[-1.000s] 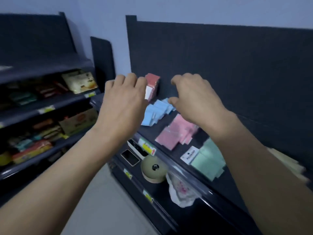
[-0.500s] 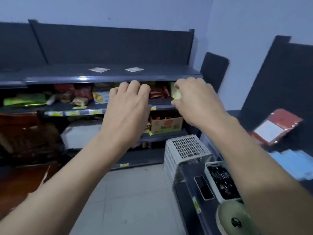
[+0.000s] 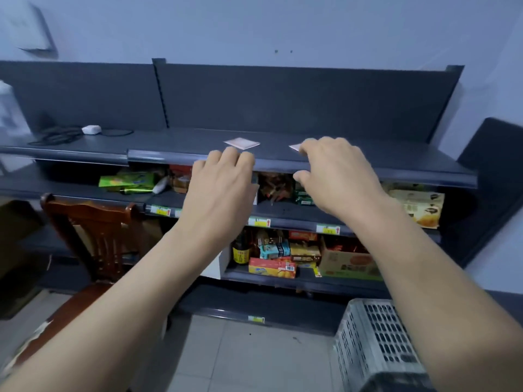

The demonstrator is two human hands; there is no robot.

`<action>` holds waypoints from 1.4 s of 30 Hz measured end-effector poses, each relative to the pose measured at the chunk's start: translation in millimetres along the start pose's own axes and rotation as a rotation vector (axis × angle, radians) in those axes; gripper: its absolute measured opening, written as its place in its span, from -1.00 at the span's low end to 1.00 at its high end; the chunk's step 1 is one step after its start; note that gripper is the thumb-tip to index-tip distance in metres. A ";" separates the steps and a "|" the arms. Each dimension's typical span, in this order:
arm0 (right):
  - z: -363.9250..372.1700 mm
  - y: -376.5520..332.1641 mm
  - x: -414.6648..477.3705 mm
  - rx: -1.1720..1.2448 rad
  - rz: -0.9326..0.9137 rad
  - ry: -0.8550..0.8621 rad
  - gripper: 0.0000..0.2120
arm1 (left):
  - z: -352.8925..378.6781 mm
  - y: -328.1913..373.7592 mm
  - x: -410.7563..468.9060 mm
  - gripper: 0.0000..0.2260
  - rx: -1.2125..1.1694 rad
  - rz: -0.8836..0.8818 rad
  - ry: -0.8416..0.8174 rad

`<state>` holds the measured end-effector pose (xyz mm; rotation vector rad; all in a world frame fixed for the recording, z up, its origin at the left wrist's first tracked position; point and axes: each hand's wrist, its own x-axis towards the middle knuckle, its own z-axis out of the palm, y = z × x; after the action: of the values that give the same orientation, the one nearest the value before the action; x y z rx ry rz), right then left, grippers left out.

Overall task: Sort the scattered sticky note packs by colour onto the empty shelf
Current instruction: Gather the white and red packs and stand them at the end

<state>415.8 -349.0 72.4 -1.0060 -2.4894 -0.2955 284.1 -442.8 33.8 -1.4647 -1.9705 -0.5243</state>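
Curled left hand, right hand — cannot tell if gripping; a reach could shove the pack beyond the right

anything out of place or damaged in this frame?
Two things. A white adapter and a tangled black cable lie at the left end of the top shelf, which is meant for sticky note packs. The wooden chair has pale, chipped patches along its seat's front edge. Nothing looks spilled.
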 end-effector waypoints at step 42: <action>259.7 35.9 394.2 0.010 0.265 -0.321 -0.71 | 421.5 -225.8 320.9 -0.12 -0.146 -0.572 -0.805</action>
<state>106.6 7.1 30.0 -1.4595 -2.5849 -0.0405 -94.6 -15.9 -43.3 -1.2864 -3.0866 -0.3300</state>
